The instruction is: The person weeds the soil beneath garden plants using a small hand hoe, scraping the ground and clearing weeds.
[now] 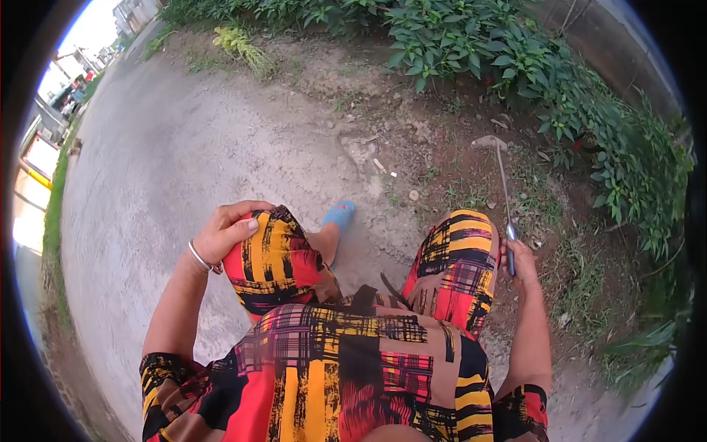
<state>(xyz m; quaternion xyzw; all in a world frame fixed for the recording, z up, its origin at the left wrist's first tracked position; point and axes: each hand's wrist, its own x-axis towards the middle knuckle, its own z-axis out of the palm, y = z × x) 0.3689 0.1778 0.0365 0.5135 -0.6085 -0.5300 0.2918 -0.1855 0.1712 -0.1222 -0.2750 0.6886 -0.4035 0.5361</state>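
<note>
My left hand [227,231] rests on my bent left knee [274,254], thumb apart from the fingers and nothing held; its fingertips are partly hidden by the knee. Beside my right knee [462,250], my right hand [521,261] is wrapped around the handle of a hand hoe [504,184]. The tool has a dark blue and silver grip, a thin metal shaft and a crosswise blade [489,141]. That blade is at the soil [449,158] near the edge of the green plants.
Leafy bushes [471,44] line the top and right, with a wall [626,51] behind them. Grass and weeds [589,295] grow at the right. A concrete path [147,184] runs along the left. One blue slipper [339,214] shows on my foot. A yellowish uprooted-looking plant [247,51] lies far ahead.
</note>
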